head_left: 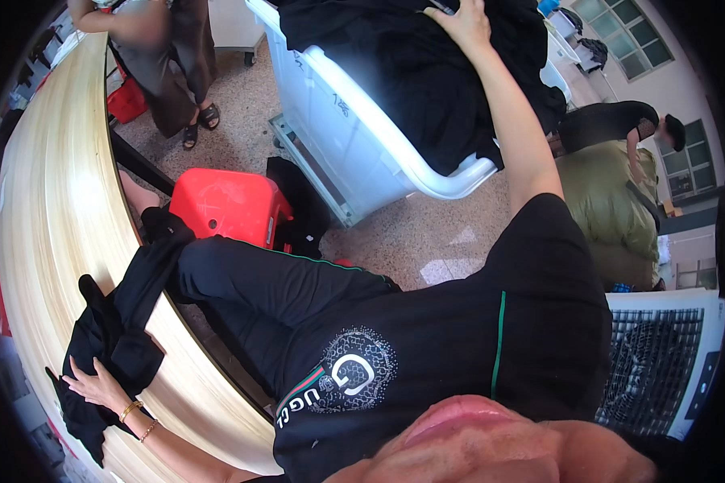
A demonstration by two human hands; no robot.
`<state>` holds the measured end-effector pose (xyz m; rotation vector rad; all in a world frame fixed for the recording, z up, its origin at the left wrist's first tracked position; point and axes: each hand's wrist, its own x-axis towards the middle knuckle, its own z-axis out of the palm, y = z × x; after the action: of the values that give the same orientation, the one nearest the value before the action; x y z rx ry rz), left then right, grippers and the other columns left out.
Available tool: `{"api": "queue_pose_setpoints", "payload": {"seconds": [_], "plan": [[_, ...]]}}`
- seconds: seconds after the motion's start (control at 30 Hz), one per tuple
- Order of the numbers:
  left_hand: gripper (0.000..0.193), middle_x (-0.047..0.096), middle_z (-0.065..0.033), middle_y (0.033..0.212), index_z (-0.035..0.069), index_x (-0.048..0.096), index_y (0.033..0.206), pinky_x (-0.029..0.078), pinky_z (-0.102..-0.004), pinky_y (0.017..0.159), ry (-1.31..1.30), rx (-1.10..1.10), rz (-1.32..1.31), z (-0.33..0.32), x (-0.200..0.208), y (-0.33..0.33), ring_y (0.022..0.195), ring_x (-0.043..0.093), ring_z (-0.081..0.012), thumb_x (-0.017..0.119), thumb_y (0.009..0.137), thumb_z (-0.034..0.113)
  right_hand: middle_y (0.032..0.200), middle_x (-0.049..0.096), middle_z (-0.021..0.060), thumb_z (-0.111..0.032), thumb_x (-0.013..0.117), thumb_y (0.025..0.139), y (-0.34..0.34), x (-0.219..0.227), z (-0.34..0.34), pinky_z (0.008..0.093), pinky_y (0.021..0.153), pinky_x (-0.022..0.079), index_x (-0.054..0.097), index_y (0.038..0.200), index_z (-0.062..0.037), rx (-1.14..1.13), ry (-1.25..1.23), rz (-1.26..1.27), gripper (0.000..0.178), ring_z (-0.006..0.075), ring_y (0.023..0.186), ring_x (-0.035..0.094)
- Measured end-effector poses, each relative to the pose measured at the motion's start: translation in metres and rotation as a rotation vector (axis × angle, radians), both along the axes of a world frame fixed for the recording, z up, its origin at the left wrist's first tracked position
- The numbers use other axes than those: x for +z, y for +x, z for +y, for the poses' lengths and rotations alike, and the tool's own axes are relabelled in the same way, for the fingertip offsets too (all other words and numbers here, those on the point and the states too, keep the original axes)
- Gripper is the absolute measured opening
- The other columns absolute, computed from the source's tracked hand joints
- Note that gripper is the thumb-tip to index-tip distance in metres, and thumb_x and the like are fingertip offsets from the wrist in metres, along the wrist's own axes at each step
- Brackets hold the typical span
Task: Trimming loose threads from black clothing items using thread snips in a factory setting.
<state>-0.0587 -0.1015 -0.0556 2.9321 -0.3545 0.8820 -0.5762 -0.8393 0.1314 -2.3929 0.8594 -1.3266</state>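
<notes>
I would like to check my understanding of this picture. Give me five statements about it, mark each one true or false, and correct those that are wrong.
1. The left hand rests on black cloth on the table. True.
2. The right hand also rests on the table. False: it is at the dark cloth heaped in the white bin.
3. A red stool is between the table and the bin. True.
4. The bracelets are on the right arm. False: they are on the left arm.
5. A person beyond the stool wears dark sandals. True.
</notes>
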Motion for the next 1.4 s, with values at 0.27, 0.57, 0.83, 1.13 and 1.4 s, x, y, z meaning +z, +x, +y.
{"api": "queue_pose_setpoints", "payload": {"seconds": [0.27, 0.57, 0.83, 1.13, 1.4], "plan": [[0.057, 0.027, -0.0208, 0.152, 0.023, 0.047, 0.138, 0.025, -0.0506, 0.112, -0.133, -0.024, 0.056, 0.026, -0.008, -0.015, 0.138, 0.027, -0.0422, 0.068, 0.084, 0.028, 0.102, 0.067, 0.0124, -0.049, 0.073, 0.072, 0.008, 0.014, -0.056, 0.0389, 0.079, 0.052, 0.066, 0.113, -0.0111, -0.612, -0.113, 0.674, 0.057, 0.0295, 0.096, 0.065], [0.054, 0.034, -0.0247, 0.146, 0.009, 0.049, 0.135, 0.015, -0.045, 0.116, -0.262, -0.326, 0.042, 0.001, 0.016, -0.042, 0.138, 0.029, -0.036, 0.067, 0.085, 0.022, 0.067, 0.059, -0.0059, -0.026, 0.076, 0.077, -0.016, -0.012, 0.055, 0.0197, 0.054, 0.037, 0.071, 0.084, -0.0054, -0.004, 0.504, 0.111, 0.023, 0.0029, 0.059, 0.05], [0.05, 0.043, -0.0186, 0.141, 0.003, 0.049, 0.134, 0.024, -0.0405, 0.113, -0.451, -0.78, 0.109, -0.139, 0.075, -0.117, 0.136, 0.035, -0.0306, 0.065, 0.088, 0.015, 0.081, 0.069, 0.0091, 0.0, 0.071, 0.062, -0.036, 0.017, 0.227, 0.0238, 0.07, 0.05, 0.067, 0.087, 0.0069, 0.762, 0.574, 0.054, 0.026, 0.0137, 0.072, 0.066], [0.074, 0.056, -0.0153, 0.122, 0.006, 0.042, 0.139, 0.036, -0.0472, 0.101, -0.456, -1.828, 0.742, -0.253, 0.131, -0.304, 0.121, 0.046, -0.0364, 0.073, 0.073, 0.02, 0.056, 0.043, -0.0042, -0.007, 0.049, 0.088, 0.062, 0.043, 0.309, 0.0235, 0.038, 0.019, 0.051, 0.063, -0.015, 2.194, 0.364, 0.101, 0.026, 0.0052, 0.038, 0.036], [0.033, 0.066, -0.0129, 0.074, -0.002, 0.071, 0.086, 0.043, -0.0317, 0.058, -0.899, -1.604, 0.915, -0.142, 0.144, -0.238, 0.062, 0.055, -0.0199, 0.054, 0.064, 0.015, 0.065, 0.06, 0.0058, -0.022, 0.079, 0.07, 0.041, -0.001, 0.299, 0.0284, 0.04, 0.038, 0.067, 0.073, -0.0012, 1.496, 0.408, 0.22, 0.024, 0.0186, 0.047, 0.054]]}}
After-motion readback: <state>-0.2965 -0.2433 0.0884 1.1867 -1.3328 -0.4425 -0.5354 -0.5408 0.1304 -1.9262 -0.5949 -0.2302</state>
